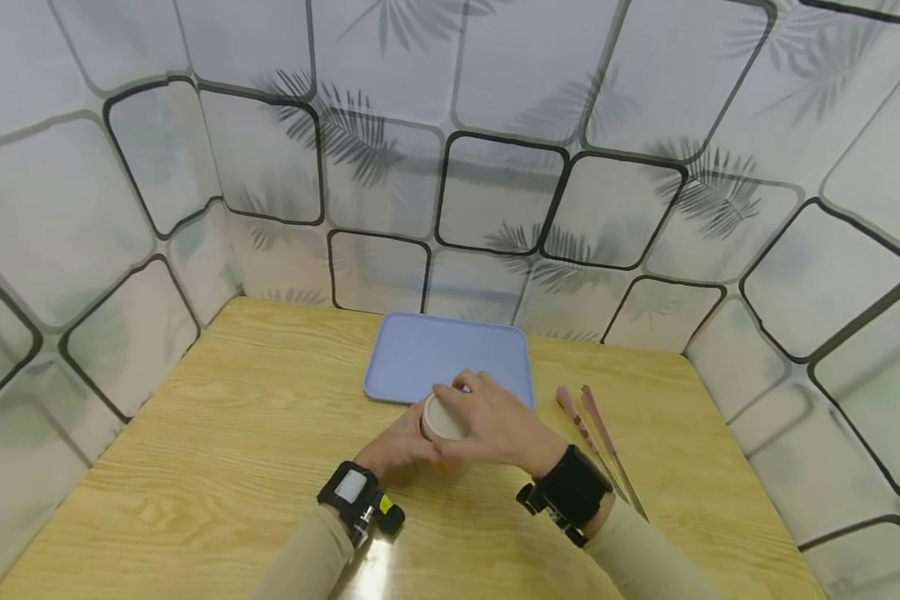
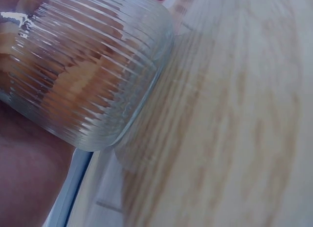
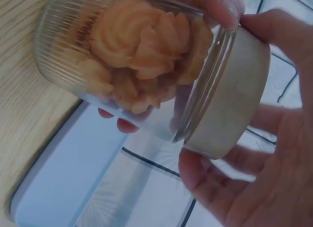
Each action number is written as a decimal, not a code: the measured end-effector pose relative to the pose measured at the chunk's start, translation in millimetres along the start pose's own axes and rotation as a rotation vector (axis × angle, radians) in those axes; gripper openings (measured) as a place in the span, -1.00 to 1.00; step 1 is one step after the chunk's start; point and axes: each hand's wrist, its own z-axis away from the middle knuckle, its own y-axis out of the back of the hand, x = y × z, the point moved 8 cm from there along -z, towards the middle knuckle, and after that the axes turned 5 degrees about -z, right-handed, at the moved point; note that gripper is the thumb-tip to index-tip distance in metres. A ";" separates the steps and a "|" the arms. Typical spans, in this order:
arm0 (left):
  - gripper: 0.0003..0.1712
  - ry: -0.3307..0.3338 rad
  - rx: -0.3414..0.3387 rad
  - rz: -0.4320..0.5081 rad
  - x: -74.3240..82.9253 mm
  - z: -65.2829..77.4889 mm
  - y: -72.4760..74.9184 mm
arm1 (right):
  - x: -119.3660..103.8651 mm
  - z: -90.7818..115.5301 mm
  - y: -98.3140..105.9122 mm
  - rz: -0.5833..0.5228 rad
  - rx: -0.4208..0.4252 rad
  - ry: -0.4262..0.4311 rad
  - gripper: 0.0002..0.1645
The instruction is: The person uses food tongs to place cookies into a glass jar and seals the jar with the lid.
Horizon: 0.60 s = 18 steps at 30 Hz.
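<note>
A ribbed glass jar (image 3: 132,56) full of swirled butter cookies (image 3: 127,34) is between my two hands, its pale lid (image 3: 234,92) on top. My left hand (image 1: 401,439) grips the glass body, with fingertips showing behind it in the right wrist view. Around the lid's edge, my right hand (image 1: 498,425) holds with thumb and fingers curled. In the left wrist view the jar's ribbed base (image 2: 117,90) appears close over the wooden table (image 2: 234,114).
Behind the hands lies a blue tray (image 1: 450,346) near the back of the table. Pink-handled tongs (image 1: 596,425) rest to the right, partly behind the right wrist. Patterned fabric (image 1: 390,192) walls in the table at the back and sides.
</note>
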 end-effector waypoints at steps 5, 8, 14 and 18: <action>0.19 0.049 0.027 -0.070 -2.3 1.0 2.8 | -0.9 -3.1 3.6 0.063 0.053 -0.089 -0.17; 0.16 0.079 0.043 -0.093 -3.9 1.0 2.7 | -2.2 -5.9 4.1 0.110 0.082 -0.127 -0.21; 0.10 0.024 0.032 -0.050 -0.1 -1.8 -0.3 | -1.8 -8.7 2.3 0.170 0.121 -0.280 -0.12; 0.10 -0.001 0.018 -0.027 2.9 -3.4 -2.8 | 0.6 -7.4 1.1 0.120 0.092 -0.306 -0.01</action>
